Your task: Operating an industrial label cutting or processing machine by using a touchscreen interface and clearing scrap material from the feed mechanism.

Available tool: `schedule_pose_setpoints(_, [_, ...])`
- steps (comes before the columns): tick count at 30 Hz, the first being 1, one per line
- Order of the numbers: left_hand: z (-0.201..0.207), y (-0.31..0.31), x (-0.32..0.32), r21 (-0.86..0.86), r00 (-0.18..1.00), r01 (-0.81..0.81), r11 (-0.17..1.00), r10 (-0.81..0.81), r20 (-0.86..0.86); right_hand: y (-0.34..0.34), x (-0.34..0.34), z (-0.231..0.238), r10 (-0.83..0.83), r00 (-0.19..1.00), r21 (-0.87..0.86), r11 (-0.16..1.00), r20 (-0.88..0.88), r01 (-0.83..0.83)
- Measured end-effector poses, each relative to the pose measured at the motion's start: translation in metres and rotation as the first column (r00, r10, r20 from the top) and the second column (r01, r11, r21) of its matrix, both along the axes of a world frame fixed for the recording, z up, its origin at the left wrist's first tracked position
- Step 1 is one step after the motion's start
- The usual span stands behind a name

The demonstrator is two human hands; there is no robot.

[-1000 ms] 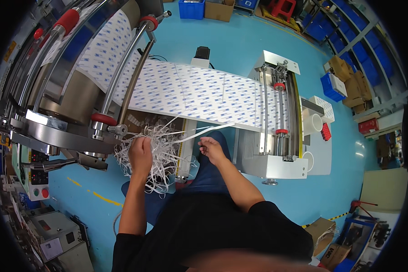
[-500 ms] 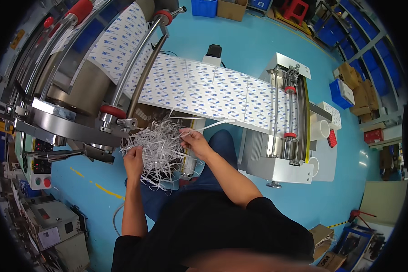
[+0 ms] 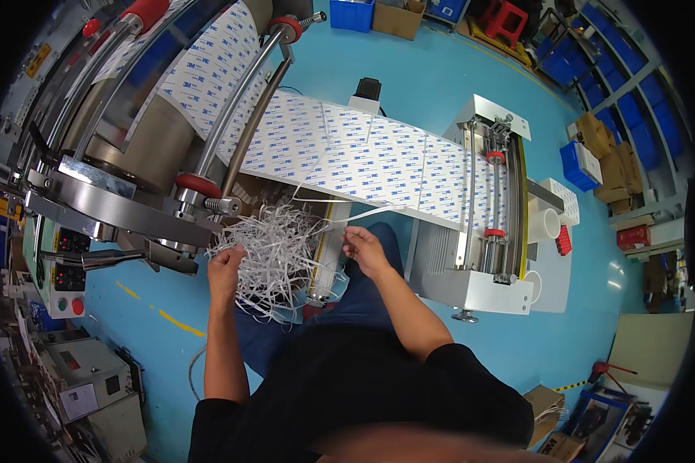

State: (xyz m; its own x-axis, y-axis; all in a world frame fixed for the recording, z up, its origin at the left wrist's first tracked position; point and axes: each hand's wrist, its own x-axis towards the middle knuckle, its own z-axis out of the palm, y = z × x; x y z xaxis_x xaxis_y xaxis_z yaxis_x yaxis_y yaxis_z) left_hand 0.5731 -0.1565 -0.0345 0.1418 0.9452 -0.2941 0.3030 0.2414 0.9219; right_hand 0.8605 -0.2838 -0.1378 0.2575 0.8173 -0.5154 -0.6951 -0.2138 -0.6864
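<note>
A tangled heap of thin white paper strips (image 3: pixel 274 258) sits in front of me, below the printed web. At its left edge my left hand (image 3: pixel 225 270) is closed, its fingertips gripping some of the strips. My right hand (image 3: pixel 365 251) is just right of the heap, with its fingers loosely bent and apart and nothing visible in them. One longer strip (image 3: pixel 363 214) runs above that hand, from the heap up to the near edge of the web. The wide white web with blue print (image 3: pixel 355 158) stretches between the machine's rollers.
On the left stands the roller machine (image 3: pixel 123 189) with metal bars and red collars. A metal roller unit (image 3: pixel 479 270) holds the web's right end. Near my knees is a metal cylinder (image 3: pixel 324 270). A control panel with buttons (image 3: pixel 71 278) is at lower left, and shelves with blue bins (image 3: pixel 633 108) line the right.
My right hand has moved right, away from the heap, and its fingers have loosened. My left hand stays at the heap's left edge.
</note>
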Motion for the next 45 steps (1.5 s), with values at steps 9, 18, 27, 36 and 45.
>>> schedule_pose_setpoints(9, [0.006, -0.001, -0.006, 0.023, 0.983, 0.028, 0.999, -0.032, 0.181, -0.026, 0.028, -0.031, -0.098, 0.993, -0.141, 0.984, 0.059, 0.105])
schedule_pose_setpoints(18, [0.004, 0.037, -0.074, -0.003, 0.955, 0.186, 0.983, -0.180, 0.235, 0.005, -0.002, -0.045, -0.103, 0.993, -0.175, 0.978, 0.049, 0.110])
schedule_pose_setpoints(27, [-0.037, 0.089, -0.174, -0.041, 0.961, 0.160, 0.986, -0.146, 0.236, 0.097, -0.078, -0.014, 0.044, 0.999, 0.040, 0.998, 0.017, -0.045])
schedule_pose_setpoints(36, [-0.048, 0.092, -0.185, -0.193, 0.906, 0.162, 0.968, -0.068, 0.418, 0.170, -0.144, 0.061, 0.263, 0.963, 0.456, 0.865, -0.059, -0.209])
schedule_pose_setpoints(45, [-0.047, 0.086, -0.200, -0.246, 0.895, 0.213, 0.946, -0.087, 0.438, 0.170, -0.142, 0.060, 0.129, 0.991, 0.403, 0.910, -0.044, -0.101])
